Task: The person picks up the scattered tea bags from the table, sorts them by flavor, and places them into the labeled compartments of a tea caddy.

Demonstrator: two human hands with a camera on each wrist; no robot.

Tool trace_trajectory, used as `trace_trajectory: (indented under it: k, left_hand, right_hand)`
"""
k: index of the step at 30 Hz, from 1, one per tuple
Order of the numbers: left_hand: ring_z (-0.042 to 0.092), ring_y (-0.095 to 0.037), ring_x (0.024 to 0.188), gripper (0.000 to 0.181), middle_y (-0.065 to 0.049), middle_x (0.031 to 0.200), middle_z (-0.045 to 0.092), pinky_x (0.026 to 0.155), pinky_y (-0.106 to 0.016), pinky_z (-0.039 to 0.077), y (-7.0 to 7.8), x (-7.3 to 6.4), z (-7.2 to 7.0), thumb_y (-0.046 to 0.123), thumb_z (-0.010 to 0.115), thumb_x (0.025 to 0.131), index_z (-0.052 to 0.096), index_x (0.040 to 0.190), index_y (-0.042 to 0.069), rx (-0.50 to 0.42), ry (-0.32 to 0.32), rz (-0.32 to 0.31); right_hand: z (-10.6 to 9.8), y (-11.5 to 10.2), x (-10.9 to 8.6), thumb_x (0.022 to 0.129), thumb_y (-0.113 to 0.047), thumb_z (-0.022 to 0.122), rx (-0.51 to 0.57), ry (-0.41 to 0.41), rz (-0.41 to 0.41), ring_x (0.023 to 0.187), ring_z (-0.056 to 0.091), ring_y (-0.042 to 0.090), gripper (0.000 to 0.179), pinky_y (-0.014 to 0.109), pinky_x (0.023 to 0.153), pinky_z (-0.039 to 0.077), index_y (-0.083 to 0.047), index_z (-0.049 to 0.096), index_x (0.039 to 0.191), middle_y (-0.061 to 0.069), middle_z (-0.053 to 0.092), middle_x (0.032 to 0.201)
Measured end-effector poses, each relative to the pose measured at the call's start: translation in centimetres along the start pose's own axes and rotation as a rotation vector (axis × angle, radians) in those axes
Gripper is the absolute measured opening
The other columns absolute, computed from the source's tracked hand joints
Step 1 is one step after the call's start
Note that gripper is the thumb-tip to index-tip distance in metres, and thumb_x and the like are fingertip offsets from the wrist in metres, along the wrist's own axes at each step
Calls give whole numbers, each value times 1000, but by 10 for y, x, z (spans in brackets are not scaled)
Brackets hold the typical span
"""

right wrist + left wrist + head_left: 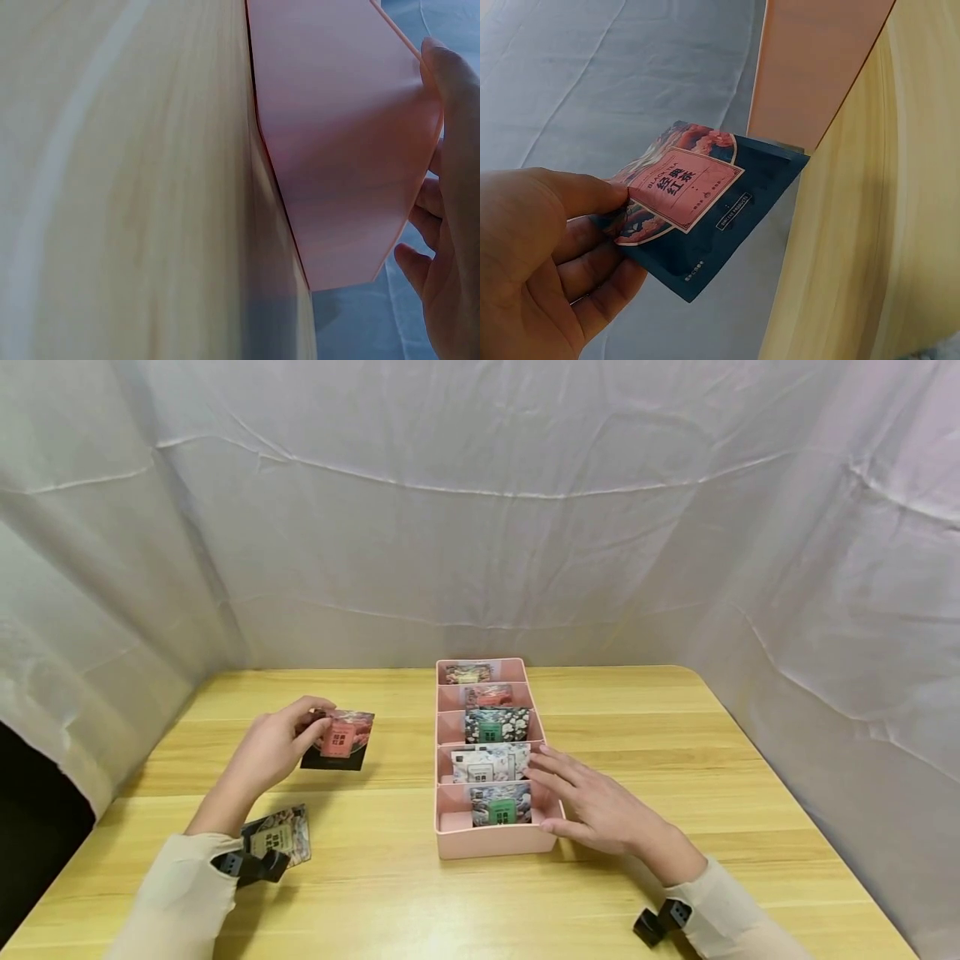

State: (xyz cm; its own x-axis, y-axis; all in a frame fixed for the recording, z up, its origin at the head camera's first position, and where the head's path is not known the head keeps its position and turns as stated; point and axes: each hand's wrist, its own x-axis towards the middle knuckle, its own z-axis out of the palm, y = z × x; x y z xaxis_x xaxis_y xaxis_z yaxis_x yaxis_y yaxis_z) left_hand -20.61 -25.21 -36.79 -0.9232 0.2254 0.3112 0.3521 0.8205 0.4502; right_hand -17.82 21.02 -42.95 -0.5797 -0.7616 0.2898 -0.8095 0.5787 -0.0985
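Observation:
My left hand (273, 739) pinches a black tea sachet (686, 187) between thumb and fingers. The sachet is dark with a pink label and is held up left of a pink divided box (495, 842). At the box's right side is my right hand (600, 802), its fingers extended over the rim and its thumb near the front corner. Tea sachets stand in the box's compartments: a blue one with a green label (501, 806) in front, white ones (491, 766) behind it, then a black-and-white one (497, 727).
Another sachet (279, 835) with a pale yellow label lies on the wooden table (375, 893), partly under my left wrist. Farther back in the box are a red-labelled sachet (489, 696) and a yellowish one (468, 674). Grey cloth (465, 543) hangs behind the table and at its sides.

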Motion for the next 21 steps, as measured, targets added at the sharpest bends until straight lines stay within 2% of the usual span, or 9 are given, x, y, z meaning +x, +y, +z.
trace_trajectory:
  k: [3, 10, 21]
  left_hand:
    - [49, -16, 56, 22, -4, 79, 69, 56, -33, 39, 4, 4, 1, 21, 55, 102, 61, 121, 12, -10, 14, 2]
    - [60, -18, 68, 18, -12, 92, 73, 60, -35, 45, 18, 15, 5, 20, 56, 101, 61, 117, 12, -52, 29, 13]
    - [60, -18, 67, 17, -9, 91, 72, 56, -33, 43, 36, 33, 12, 21, 55, 102, 62, 116, 14, -102, 27, 21]
  right_hand:
    - [1, 0, 0, 97, -50, 54, 1, 0, -1, 146, 23, 27, 67, 50, 112, 31, -10, 41, 149, 10, 31, 157]
    - [1, 1, 1, 97, -51, 53, -2, 10, -11, 145, 23, 28, 67, 50, 112, 32, -10, 41, 149, 10, 31, 157]
    - [0, 1, 1, 97, -51, 53, -2, 1, -6, 145, 24, 28, 66, 48, 113, 31, -10, 41, 148, 10, 33, 156]
